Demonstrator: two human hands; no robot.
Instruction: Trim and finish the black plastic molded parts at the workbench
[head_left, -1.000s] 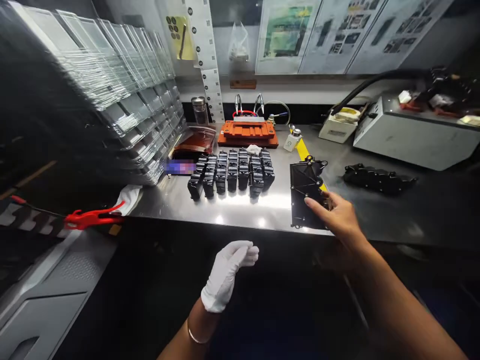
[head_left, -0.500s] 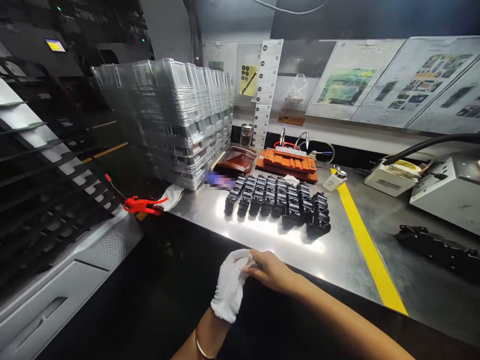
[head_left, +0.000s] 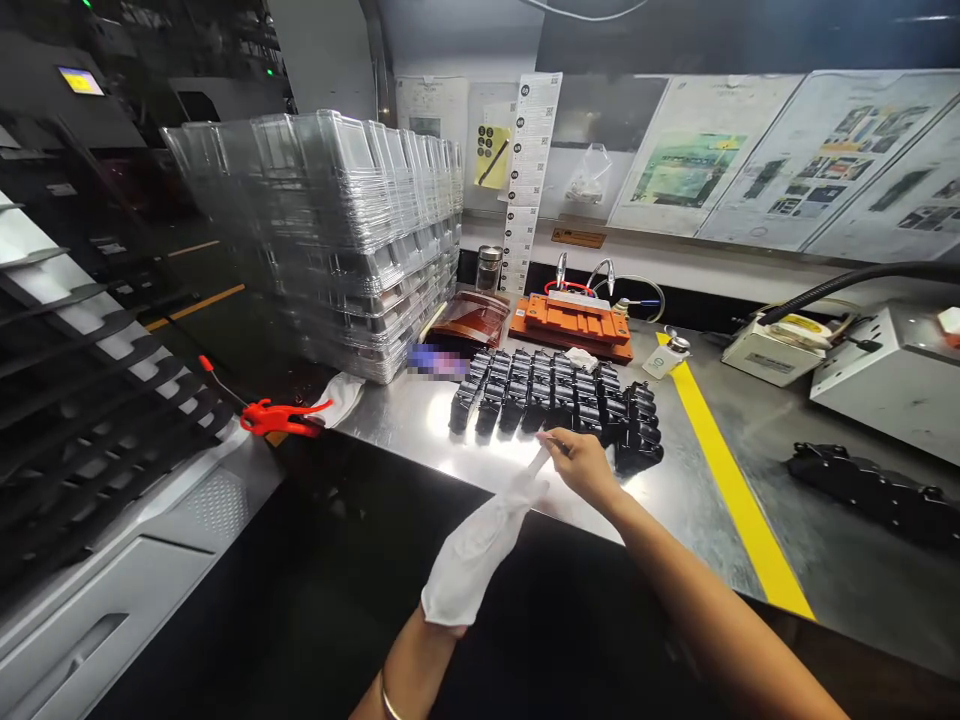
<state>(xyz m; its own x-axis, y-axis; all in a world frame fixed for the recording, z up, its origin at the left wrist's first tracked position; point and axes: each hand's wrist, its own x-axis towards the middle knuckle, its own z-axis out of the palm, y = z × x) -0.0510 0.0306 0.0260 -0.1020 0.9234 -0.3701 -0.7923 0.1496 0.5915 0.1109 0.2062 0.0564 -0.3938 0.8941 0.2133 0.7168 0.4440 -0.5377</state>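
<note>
A white glove [head_left: 471, 560] covers my left hand [head_left: 480, 540], which reaches forward in front of the bench edge. The fingers inside it look stretched out, and they hold nothing. My right hand [head_left: 581, 465] is bare and pinches the fabric at a fingertip of this glove, which is drawn out long and thin between the hands. Just beyond my right hand, rows of black ribbed parts [head_left: 517, 390] stand close together on the metal bench [head_left: 405, 420].
Tall stacks of clear plastic trays [head_left: 360, 220] stand at the bench's left. Behind the black parts is an orange fixture [head_left: 570, 325]. A red air gun [head_left: 281, 417] hangs left. Yellow tape [head_left: 720, 470], a dispenser bottle [head_left: 666, 355] and another black part [head_left: 870, 490] lie right.
My right hand has moved forward and to the right, away from my left hand, stretching the glove's fingertip out. My left hand has straightened from a bent pose.
</note>
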